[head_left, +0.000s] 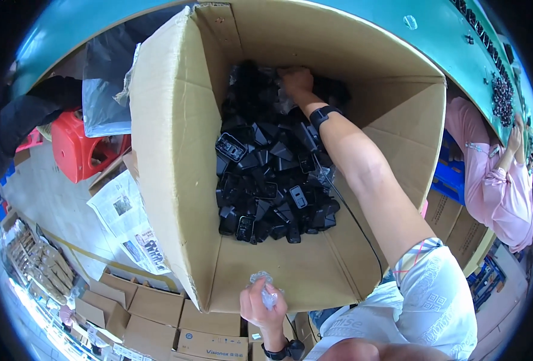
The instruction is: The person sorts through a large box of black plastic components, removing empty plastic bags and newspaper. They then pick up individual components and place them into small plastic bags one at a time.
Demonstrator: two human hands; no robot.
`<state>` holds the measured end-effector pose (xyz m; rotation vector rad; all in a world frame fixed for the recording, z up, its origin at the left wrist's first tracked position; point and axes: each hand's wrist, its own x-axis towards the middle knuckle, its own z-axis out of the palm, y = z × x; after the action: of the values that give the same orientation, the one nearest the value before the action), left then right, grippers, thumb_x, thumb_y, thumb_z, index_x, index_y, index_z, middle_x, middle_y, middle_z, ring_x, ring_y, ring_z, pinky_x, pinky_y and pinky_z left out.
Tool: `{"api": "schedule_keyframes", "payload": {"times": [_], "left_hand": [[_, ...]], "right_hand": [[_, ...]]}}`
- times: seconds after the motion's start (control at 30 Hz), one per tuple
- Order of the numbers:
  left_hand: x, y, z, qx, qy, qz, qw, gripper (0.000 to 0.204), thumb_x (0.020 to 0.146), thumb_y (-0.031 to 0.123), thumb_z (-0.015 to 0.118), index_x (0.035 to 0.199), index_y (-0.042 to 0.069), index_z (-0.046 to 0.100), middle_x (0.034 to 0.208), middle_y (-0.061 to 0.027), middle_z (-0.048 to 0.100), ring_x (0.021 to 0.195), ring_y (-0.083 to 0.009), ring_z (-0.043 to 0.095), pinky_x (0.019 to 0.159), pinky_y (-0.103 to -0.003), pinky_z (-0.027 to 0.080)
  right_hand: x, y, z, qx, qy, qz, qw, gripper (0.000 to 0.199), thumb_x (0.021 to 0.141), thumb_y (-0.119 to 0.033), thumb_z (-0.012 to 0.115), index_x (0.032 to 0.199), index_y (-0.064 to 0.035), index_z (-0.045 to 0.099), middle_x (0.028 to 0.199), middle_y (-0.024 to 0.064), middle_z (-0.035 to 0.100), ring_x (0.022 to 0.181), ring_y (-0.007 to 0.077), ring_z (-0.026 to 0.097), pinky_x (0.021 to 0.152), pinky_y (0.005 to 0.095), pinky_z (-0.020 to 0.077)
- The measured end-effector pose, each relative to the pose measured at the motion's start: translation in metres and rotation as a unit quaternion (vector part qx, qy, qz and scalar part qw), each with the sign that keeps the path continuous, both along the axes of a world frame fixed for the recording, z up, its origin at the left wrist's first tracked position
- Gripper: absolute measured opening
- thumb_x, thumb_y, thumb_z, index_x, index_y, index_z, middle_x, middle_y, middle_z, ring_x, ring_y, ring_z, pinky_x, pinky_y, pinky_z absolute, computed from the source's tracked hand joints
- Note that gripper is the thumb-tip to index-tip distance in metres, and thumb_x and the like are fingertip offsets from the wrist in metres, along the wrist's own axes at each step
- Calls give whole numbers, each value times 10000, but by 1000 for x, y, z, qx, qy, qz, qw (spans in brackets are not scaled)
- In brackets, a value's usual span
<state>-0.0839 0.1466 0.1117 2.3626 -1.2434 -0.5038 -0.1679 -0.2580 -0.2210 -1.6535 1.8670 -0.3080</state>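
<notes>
A large open cardboard box [287, 265] fills the middle of the view. Inside lies a heap of black plastic housings [266, 159], some showing a pale-rimmed window. My right hand [296, 81] reaches deep to the box's far side, its fingers curled at a piece of clear plastic film [285, 102]; the fingertips are partly hidden. Outside the near wall, my left hand [255, 308] is closed round crumpled clear plastic film [269, 295]. Both wrists wear dark bands. A thin black cable [356, 219] hangs across the right part of the box.
Behind the box runs a green worktable [374, 15] with small dark parts [502, 99]. At the right a person in pink [489, 174] works there. Left are a red stool [77, 147], a dark-clothed person's arm [44, 99] and newspaper [122, 210]. Cardboard cartons [152, 307] stand lower left.
</notes>
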Motion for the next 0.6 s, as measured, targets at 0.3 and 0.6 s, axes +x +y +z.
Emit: {"api": "schedule_keyframes", "payload": {"times": [0.3, 0.6], "left_hand": [[1, 2, -2, -1, -17, -12, 1000, 159, 772, 16, 606, 929, 23, 629, 751, -132, 596, 619, -316, 556, 548, -385, 448], [-2, 1, -1, 17, -4, -14, 1000, 191, 750, 21, 620, 938, 21, 646, 781, -121, 609, 677, -303, 593, 577, -376, 496]], "right_hand": [[14, -5, -40, -33, -11, -39, 999, 409, 812, -368, 659, 1124, -103, 669, 1169, 173, 632, 1102, 370, 582, 957, 413, 449], [-23, 1, -21, -37, -361, -12, 932, 184, 879, -196, 661, 990, -56, 705, 944, 113, 694, 894, 188, 635, 820, 304, 469]]}}
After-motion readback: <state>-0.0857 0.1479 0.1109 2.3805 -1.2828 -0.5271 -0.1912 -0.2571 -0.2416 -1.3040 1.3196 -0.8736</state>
